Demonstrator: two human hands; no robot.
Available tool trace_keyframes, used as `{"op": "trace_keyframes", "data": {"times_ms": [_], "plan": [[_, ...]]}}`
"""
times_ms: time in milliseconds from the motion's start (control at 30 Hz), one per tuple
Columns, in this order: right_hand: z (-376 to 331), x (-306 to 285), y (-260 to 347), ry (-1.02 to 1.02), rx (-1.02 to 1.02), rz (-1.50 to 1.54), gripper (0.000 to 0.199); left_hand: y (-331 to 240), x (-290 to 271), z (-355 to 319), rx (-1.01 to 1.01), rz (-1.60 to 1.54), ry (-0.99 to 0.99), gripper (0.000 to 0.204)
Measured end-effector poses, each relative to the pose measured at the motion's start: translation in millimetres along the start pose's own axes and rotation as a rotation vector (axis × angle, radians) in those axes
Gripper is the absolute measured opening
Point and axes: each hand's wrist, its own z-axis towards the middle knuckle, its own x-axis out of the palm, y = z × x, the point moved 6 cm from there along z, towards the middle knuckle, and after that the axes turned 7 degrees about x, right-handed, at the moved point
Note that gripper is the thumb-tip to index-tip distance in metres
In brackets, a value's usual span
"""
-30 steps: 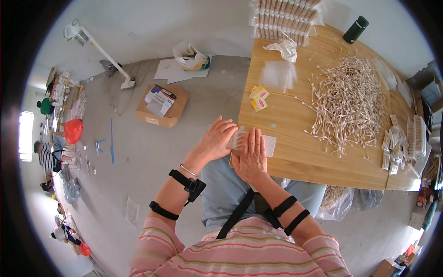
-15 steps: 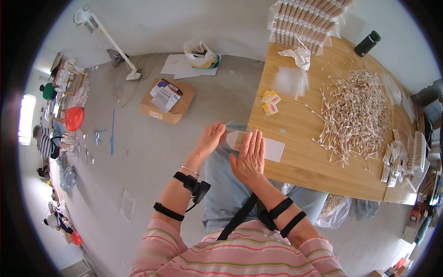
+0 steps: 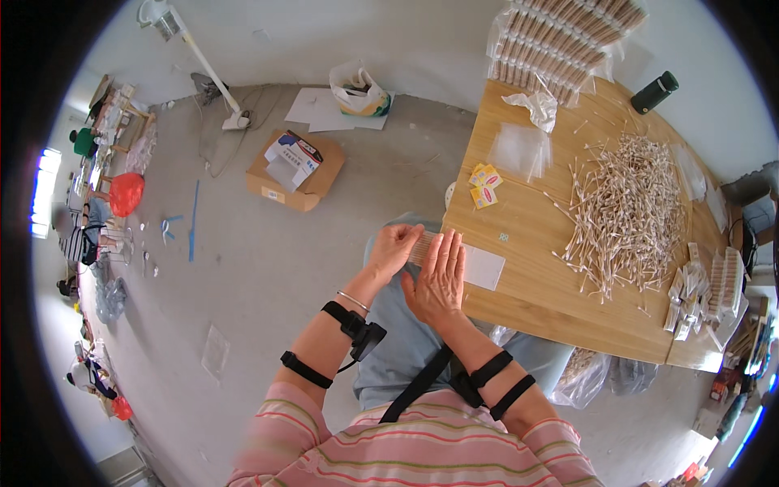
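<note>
A flat packet of cotton swabs [image 3: 419,248] lies at the table's near left corner, its left end past the edge. Its swabs lie side by side, and a white card [image 3: 484,268] sticks out to the right. My left hand [image 3: 393,253] is closed in a pinch at the packet's left end; the exact grip is partly hidden by the fingers. Pressed flat across the middle of the packet is my right hand [image 3: 438,280], its fingers stretched out together and its thumb apart. It covers part of the swabs and the card.
A big heap of loose cotton swabs [image 3: 629,215] covers the table's right side. Yellow cards [image 3: 484,185], clear plastic bags [image 3: 519,150], bundled swab packs [image 3: 560,45] and a dark green bottle [image 3: 655,92] stand or lie farther back. An open carton [image 3: 296,183] sits on the floor, left.
My left hand has moved right to the packet's end, and its fingers have closed there. My right hand stays flat on the packet. The whole view has shifted slightly.
</note>
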Motion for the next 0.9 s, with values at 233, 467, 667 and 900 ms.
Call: {"op": "trace_keyframes", "data": {"times_ms": [233, 467, 667, 900], "plan": [[1, -7, 2, 0.033, -0.045, -0.043, 0.088, 1, 6, 4, 0.088, 0.204, -0.116, 0.036], [-3, -26, -42, -0.078, 0.122, 0.019, 0.08, -6, 6, 1, 0.23, 0.363, -0.203, 0.038], [-3, -16, -34, -0.015, 0.021, -0.101, 0.08, -2, 8, 2, 0.209, 0.264, -0.184, 0.041], [-1, -10, -25, -0.016, 0.021, -0.108, 0.084, 1, 5, 1, 0.194, 0.234, -0.207, 0.043]]}}
